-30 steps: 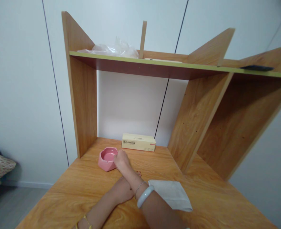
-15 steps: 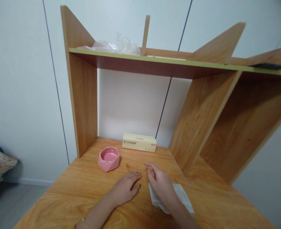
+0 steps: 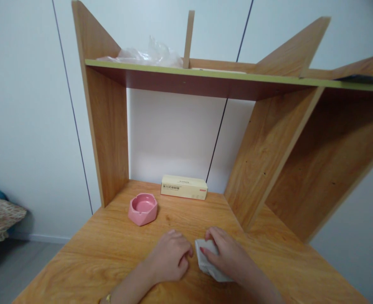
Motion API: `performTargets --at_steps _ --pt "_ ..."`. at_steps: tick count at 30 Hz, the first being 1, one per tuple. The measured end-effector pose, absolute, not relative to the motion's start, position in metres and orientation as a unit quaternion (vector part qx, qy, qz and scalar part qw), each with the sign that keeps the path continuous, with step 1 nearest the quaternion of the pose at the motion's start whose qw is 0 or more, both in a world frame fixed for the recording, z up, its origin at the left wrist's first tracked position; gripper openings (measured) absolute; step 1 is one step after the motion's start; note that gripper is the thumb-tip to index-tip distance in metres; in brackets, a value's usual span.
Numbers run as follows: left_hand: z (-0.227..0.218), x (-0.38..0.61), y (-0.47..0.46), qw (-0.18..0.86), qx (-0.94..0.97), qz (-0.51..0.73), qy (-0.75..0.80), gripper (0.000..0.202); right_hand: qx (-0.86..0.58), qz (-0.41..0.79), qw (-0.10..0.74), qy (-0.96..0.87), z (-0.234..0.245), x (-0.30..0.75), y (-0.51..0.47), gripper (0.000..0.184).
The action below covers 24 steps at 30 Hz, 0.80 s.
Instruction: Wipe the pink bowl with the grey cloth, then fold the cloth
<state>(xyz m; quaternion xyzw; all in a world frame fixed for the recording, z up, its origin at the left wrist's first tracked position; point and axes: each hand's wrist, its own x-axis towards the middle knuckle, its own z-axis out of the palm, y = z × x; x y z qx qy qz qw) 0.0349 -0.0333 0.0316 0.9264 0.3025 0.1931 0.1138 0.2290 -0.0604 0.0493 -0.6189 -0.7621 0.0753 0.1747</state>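
My right hand point(image 3: 229, 255) lies on a folded white cloth point(image 3: 208, 264) on the wooden desk point(image 3: 110, 253), its fingers curled over the cloth's near-left edge. My left hand point(image 3: 170, 257) rests on the desk just left of the cloth with its fingers curled under, holding nothing visible. A pink ashtray point(image 3: 142, 208) stands on the desk farther back and to the left, apart from both hands.
A long beige box point(image 3: 184, 187) lies against the back wall. Wooden partitions point(image 3: 107, 139) rise at left and right under a shelf point(image 3: 205, 82) that carries a clear plastic bag point(image 3: 148, 55) and a dark flat object point(image 3: 360, 79).
My right hand drew back from the pink ashtray and came down on the white cloth, gathering it. My left hand's fingers curled in from flat. The view tilted up slightly.
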Motion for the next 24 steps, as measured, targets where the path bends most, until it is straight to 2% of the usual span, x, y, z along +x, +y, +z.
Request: performTargets --at_steps 3,6,11,17,24 --pt "0.032 0.039 -0.043 0.081 0.944 0.162 0.277 0.013 -0.615 0.084 0.132 -0.773 0.047 0.227 -0.066 0.025" --pt "0.024 0.046 -0.047 0.052 0.96 0.133 0.243 0.008 -0.616 0.056 0.104 -0.779 0.042 0.227 -0.07 0.031" --pt "-0.002 0.066 -0.049 0.003 0.983 0.034 0.179 0.016 -0.617 0.019 0.08 -0.782 0.039 0.225 -0.073 0.034" --pt "-0.027 0.086 -0.054 0.039 0.987 0.014 0.154 0.016 -0.633 -0.002 0.04 -0.774 0.037 0.215 -0.073 0.034" --pt "-0.034 0.084 -0.07 0.124 0.976 0.072 0.166 0.02 -0.65 -0.025 0.021 -0.759 0.035 0.197 -0.063 0.039"
